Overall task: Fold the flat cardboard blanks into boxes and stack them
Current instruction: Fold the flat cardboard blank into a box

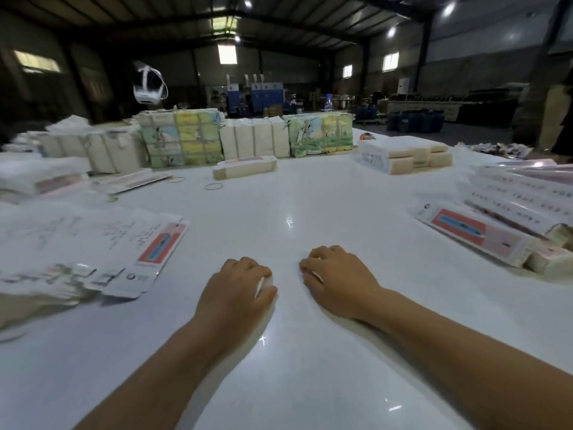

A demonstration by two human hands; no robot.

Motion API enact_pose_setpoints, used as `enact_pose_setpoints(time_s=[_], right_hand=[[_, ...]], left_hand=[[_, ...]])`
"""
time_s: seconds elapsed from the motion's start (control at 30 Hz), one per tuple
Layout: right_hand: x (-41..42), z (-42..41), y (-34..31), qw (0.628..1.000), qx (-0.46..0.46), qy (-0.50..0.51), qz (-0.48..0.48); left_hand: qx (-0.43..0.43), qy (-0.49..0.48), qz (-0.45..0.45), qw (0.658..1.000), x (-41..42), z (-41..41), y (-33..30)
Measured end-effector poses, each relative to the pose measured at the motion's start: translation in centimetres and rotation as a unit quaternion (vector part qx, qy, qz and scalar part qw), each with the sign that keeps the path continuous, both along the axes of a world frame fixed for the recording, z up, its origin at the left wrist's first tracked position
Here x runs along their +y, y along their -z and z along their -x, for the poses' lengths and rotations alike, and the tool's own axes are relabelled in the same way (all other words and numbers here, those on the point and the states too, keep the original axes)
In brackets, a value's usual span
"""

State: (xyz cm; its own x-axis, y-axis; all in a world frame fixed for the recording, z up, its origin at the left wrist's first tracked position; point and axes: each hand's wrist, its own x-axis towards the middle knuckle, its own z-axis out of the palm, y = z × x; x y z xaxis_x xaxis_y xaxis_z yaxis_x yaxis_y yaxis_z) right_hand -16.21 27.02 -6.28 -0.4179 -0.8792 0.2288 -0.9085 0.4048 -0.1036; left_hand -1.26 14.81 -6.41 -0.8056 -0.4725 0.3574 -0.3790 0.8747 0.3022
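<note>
White table (310, 197); white flat blanks (93, 243) with red-and-blue print.

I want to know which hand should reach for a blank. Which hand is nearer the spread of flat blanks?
Left. The left hand rests just right of the flat blanks; the right hand lies farther right.

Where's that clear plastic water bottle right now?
In the head view, the water bottle stands far back, right of centre, just behind the row of bundled packs, above the colourful illustrated bundle on the right.
</note>
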Motion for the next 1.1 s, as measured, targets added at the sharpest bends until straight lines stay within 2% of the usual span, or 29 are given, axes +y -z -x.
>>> enact_pose_setpoints(time_s=[0.1, 0.17, 0.23, 0.27, 0.33, 0.4, 0.47, 0.53, 0.67, 0.77, 0.93, 1.0, 1.1], right_hand=[[-0.1, 0.2, 0.3, 1.000, 0.000, -0.001, 0.026], [-0.2, 0.3, 0.4, 0.999, -0.006, -0.002, 0.036], [-0.2, 0.4, 0.5, 0.999, -0.012, -0.008, 0.045], [-0.2, 0.4, 0.5, 0.999, -0.012, -0.009, 0.048], [-0.3, 0.5, 0.5, 0.998, -0.012, -0.009, 0.055], [-0.3, 0.5, 0.5, 0.998, -0.019, -0.009, 0.062], [-0.3, 0.5, 0.5, 0.998, -0.025, -0.010, 0.065], [-0.4, 0.5, 0.5, 0.998, -0.027, -0.009, 0.064], [-0.3, 0.4, 0.4, 0.997, -0.033, -0.006, 0.065], [-0.3, 0.4, 0.3, 0.997, -0.031, -0.008, 0.064], [-0.3, 0.3, 0.3, 0.997, -0.033, -0.005, 0.065], [-0.3, 0.3, 0.3, 0.997, -0.037, -0.011, 0.066], [-0.5, 0.5, 0.4, 0.997, -0.042, -0.013, 0.061]], left_hand=[[-0.025, 0.002, -0.013, 1.000, -0.4, 0.2, 0.0], [-0.020, 0.008, -0.084, 0.996, -1.5, 0.2, -0.9], [0.017, -0.035, -0.166, 0.985, -4.2, 0.0, -2.6], [0.028, -0.081, -0.173, 0.981, -6.1, -0.3, -3.5], [-0.025, -0.216, -0.126, 0.968, -10.6, -1.6, -5.0], [-0.129, -0.345, -0.094, 0.925, -14.2, -3.2, -5.5], [-0.210, -0.407, -0.089, 0.884, -16.4, -4.3, -4.9], [-0.232, -0.418, -0.074, 0.875, -17.7, -4.5, -4.1], [-0.210, -0.405, -0.123, 0.881, -19.7, -3.8, -4.5], [-0.153, -0.433, -0.155, 0.875, -19.8, -3.3, -4.6], [-0.073, -0.461, -0.034, 0.884, -18.0, -3.5, -4.6], [-0.012, -0.416, -0.052, 0.908, -17.3, -4.0, -5.6], [0.103, -0.284, -0.156, 0.941, -14.7, -4.1, -7.3]])
